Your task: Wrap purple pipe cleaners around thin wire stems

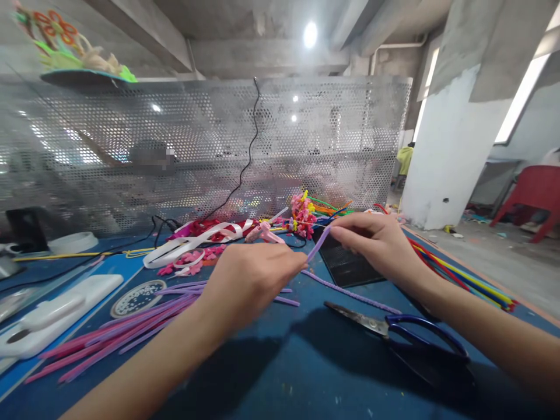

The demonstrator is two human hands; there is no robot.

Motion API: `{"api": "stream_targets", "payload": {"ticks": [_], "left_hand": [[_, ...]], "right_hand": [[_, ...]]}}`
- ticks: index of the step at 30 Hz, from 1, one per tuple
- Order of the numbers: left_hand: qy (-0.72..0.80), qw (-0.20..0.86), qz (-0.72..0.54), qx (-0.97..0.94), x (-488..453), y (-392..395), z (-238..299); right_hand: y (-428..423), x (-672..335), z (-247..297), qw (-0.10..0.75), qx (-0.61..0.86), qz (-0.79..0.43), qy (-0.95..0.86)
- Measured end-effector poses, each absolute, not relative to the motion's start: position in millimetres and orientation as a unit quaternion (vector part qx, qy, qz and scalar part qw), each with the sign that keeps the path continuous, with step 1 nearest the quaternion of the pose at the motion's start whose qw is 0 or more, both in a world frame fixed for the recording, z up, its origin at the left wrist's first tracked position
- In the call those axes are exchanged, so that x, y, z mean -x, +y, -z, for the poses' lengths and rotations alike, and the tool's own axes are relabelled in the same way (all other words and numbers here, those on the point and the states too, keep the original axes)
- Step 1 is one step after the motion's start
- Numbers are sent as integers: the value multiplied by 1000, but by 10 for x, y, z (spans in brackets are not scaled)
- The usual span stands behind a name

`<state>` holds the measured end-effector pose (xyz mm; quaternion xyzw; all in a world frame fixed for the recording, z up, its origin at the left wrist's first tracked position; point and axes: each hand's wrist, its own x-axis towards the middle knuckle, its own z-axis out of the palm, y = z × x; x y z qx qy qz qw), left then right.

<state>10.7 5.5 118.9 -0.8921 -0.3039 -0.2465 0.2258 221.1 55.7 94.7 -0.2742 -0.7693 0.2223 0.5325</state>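
Note:
Between my two hands runs a purple pipe cleaner (318, 245), held above the blue table. My left hand (254, 277) is closed, pinching its lower end with the fingertips. The thumb and forefinger of my right hand (378, 239) pinch its upper end. Below them a twisted purple length (350, 290) slants across toward the scissors. The blue-handled scissors (394, 329) lie on the table under my right forearm, blades pointing left. Partly behind my left wrist spreads a bundle of pink and purple pipe cleaners (131, 326).
A perforated metal screen (210, 146) stands along the table's back. Before it lie white ribbon (175, 248), pink flower pieces (301, 210) and a pink glue gun (265, 232). A dish of small beads (137, 297) sits left. Coloured pipe cleaners (468, 280) lie right, near a black mat (345, 259).

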Motion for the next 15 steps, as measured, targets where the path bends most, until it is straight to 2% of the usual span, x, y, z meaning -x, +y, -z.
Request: {"api": "stream_targets", "payload": {"ticks": [4,8,11,15], "left_hand": [[-301,333,239,861,-145,-121,-1261],[-331,295,248,861,-34,-43,-1336],[-372,179,272,869,57,116,-1350],[-396,-109,222,884,126,269,-1362]], "right_hand": [[612,-2226,-908,470,279,-190,-815],[535,-2232,-949,368,226,-155,-888],[462,-2221,-1005,333,183,-126,-916],[442,-2233,-1029,322,110,-172,-924]]}}
